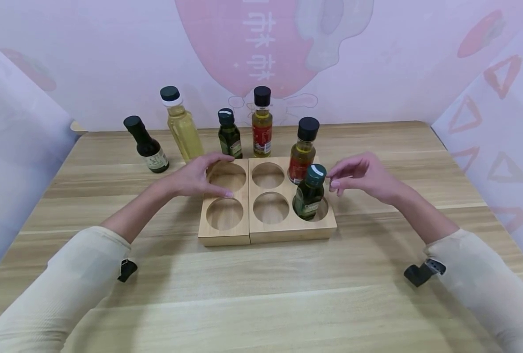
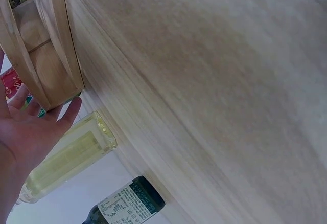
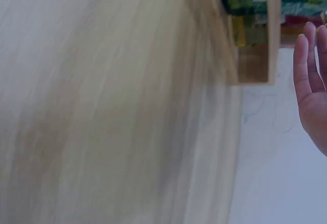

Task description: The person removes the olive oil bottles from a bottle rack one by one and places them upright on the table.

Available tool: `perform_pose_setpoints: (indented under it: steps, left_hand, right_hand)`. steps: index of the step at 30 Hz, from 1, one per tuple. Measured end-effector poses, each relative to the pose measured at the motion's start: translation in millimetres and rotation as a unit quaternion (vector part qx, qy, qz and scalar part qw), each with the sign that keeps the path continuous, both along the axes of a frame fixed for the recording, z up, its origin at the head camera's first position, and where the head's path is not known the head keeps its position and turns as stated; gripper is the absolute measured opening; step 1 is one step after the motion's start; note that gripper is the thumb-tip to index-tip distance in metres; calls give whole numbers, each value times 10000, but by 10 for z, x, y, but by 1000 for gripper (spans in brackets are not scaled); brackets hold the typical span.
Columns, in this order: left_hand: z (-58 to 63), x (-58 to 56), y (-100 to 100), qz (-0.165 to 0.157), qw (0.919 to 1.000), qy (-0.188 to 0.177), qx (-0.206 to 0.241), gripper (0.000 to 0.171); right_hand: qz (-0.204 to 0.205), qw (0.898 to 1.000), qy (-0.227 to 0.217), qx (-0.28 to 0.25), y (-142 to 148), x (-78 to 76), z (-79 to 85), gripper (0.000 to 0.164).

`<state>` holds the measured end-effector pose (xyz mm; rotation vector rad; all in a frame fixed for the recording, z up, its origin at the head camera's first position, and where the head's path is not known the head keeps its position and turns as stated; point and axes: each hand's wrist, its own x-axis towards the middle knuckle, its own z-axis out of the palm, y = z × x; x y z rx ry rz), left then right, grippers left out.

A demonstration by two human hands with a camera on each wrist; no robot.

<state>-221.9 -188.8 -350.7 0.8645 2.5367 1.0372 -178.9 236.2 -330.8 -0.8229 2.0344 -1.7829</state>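
A wooden bottle rack [image 1: 292, 236] with round holes stands mid-table, a seam dividing its narrow left part from the wider right part. My left hand [image 1: 199, 177] rests at the left part, thumb and fingers spread along its side and upper edge; the left wrist view shows the palm against the rack end [image 2: 53, 78]. In the front right hole stands a dark green bottle [image 1: 307, 198] with a green cap, tilted slightly. Behind it, a red-labelled oil bottle [image 1: 300, 162] fills the back right hole. Just right of the green bottle is my right hand [image 1: 366, 177], fingers loosely bent, holding nothing.
Behind the rack stand a small dark green bottle [image 1: 230, 137] and another red-labelled oil bottle [image 1: 262, 131]. A tall pale yellow oil bottle [image 1: 184, 131] and a dark bottle with a white label [image 1: 148, 149] are at the back left. A printed backdrop [image 1: 398, 73] rises behind the table.
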Motion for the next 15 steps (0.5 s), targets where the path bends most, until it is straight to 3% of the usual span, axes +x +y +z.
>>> perform_pose_setpoints:
  steps: [7,15]
  left_hand:
    - [3,-11,6,9,10000,-16,-35,84]
    - [13,-3,14,14,9999,-13,-111,85]
  right_hand:
    - [-7,9993,252,-291,-85,53,96,38]
    - [14,9973,522,-508,-181,99,57,49]
